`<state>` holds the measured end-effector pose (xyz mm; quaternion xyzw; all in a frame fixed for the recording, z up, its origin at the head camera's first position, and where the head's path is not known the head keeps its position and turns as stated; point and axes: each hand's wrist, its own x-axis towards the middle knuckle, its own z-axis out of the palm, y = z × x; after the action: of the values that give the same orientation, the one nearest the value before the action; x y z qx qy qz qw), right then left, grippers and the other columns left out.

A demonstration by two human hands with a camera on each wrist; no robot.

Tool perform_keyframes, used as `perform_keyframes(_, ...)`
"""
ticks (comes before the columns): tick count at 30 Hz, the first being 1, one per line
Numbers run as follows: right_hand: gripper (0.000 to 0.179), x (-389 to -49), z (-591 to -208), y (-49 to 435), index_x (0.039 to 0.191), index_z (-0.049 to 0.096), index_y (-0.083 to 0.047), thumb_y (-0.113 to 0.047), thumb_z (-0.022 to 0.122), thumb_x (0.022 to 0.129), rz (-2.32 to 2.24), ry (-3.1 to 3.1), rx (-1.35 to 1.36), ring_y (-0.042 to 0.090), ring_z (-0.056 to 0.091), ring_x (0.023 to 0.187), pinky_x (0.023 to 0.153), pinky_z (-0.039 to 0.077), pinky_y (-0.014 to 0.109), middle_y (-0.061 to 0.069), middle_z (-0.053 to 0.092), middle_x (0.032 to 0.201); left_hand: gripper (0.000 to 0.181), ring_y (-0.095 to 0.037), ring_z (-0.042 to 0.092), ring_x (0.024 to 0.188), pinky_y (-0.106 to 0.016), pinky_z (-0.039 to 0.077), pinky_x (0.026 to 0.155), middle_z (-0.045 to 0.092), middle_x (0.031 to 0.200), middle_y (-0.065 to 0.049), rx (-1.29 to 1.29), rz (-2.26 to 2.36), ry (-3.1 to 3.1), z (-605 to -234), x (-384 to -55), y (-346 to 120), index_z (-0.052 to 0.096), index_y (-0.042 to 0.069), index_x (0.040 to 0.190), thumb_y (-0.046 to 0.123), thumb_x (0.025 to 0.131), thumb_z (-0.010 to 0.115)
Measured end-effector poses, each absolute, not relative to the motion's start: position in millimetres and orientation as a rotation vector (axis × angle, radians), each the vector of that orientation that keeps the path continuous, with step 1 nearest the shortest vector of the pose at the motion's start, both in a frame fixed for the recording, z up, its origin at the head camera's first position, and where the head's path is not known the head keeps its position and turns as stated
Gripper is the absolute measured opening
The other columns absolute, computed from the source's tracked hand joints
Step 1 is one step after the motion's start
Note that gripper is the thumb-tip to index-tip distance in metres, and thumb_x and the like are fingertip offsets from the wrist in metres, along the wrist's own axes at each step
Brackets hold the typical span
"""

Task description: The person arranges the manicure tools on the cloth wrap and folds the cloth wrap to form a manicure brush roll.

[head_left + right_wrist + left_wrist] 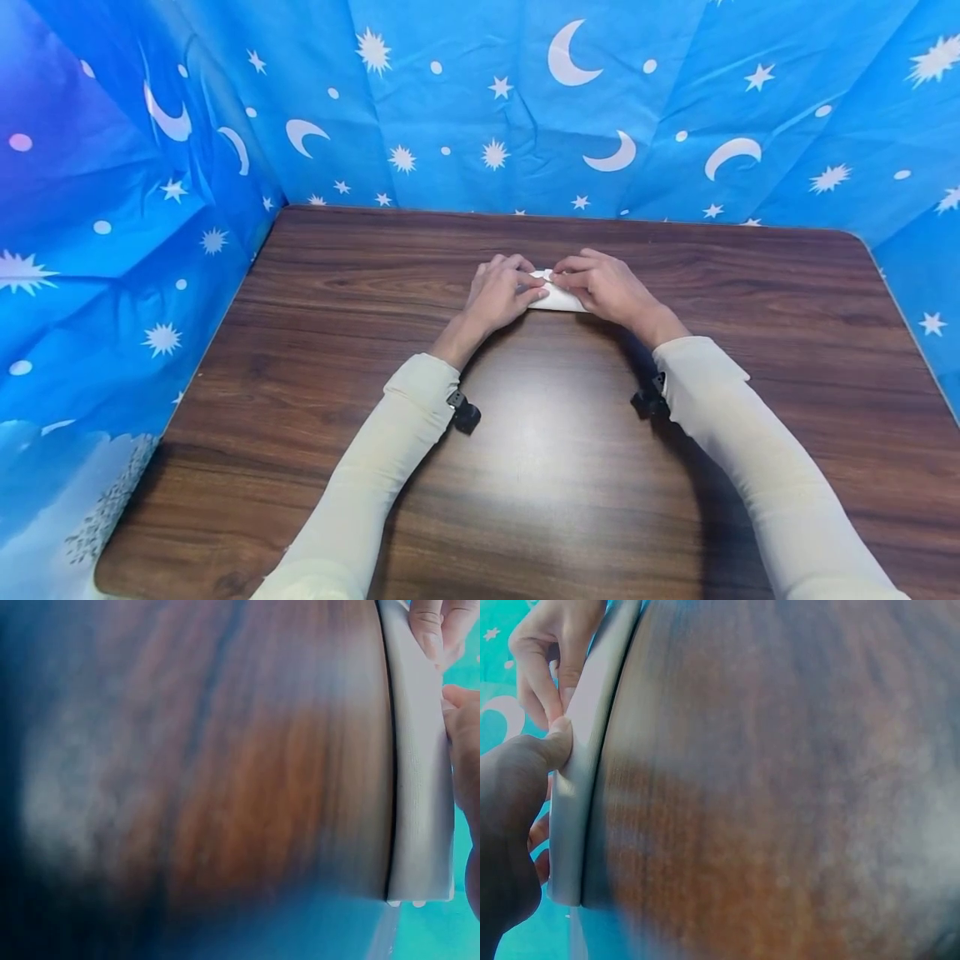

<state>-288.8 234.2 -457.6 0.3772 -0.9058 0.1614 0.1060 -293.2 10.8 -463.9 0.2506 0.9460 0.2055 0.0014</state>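
Observation:
A long, slim white object, like a soft case (558, 301), lies near the far side of the table between both hands. My left hand (498, 292) grips its left part, with the thumb on the near side and fingers behind. My right hand (611, 287) holds the right part, its thumb and fingertips pinching at the upper edge near the middle. In the left wrist view the thumb presses the rim of the white case (576, 802), close to the other hand's fingertips. The right wrist view shows the case's (421, 780) smooth face; what the fingertips pinch is mostly hidden.
The brown wood-grain table (540, 467) stretches around the hands. A blue cloth with moons and stars (465, 108) hangs behind it and along the left side. Small black cameras (465, 414) sit at both wrists, below cream sleeves (750, 450).

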Motion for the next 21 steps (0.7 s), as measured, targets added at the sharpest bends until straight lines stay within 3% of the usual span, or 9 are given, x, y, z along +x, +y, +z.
perform_keyframes(7, 0.037, -293.1, -456.7, 230.9, 0.118, 0.075, -0.005, 0.01, 0.062, 0.087, 0.364, -2.648, 1.186, 0.027, 0.062, 0.101, 0.085, 0.054, 0.043, 0.008, 0.071, 0.123, 0.031, -0.019, 0.055, 0.121, -0.039, 0.041, 0.102, 0.065, 0.131, 0.004, 0.766, 0.616, 2.968, -463.8, -296.4, 9.6, 0.074, 0.03, 0.122, 0.046, 0.099, 0.062)
perform_keyframes(14, 0.024, -291.5, -468.5, 228.3, 0.114, 0.077, -0.005, 0.0, 0.065, 0.094, 0.664, -2.681, 1.017, 0.029, 0.062, 0.1, 0.084, 0.052, 0.046, 0.01, 0.073, 0.12, 0.034, -0.02, 0.055, 0.123, -0.04, 0.04, 0.104, 0.065, 0.132, 0.003, 0.767, 0.639, 2.951, -468.0, -296.5, 6.6, 0.073, 0.028, 0.124, 0.048, 0.099, 0.062)
perform_keyframes(21, 0.023, -290.7, -473.1, 234.0, 0.116, 0.076, -0.003, -0.004, 0.069, 0.094, 0.924, -2.715, 0.892, 0.033, 0.066, 0.104, 0.086, 0.052, 0.049, 0.016, 0.074, 0.119, 0.035, -0.021, 0.057, 0.124, -0.042, 0.04, 0.107, 0.066, 0.134, 0.002, 0.808, 0.655, 2.926, -470.6, -293.7, 7.4, 0.072, 0.026, 0.126, 0.047, 0.1, 0.06)
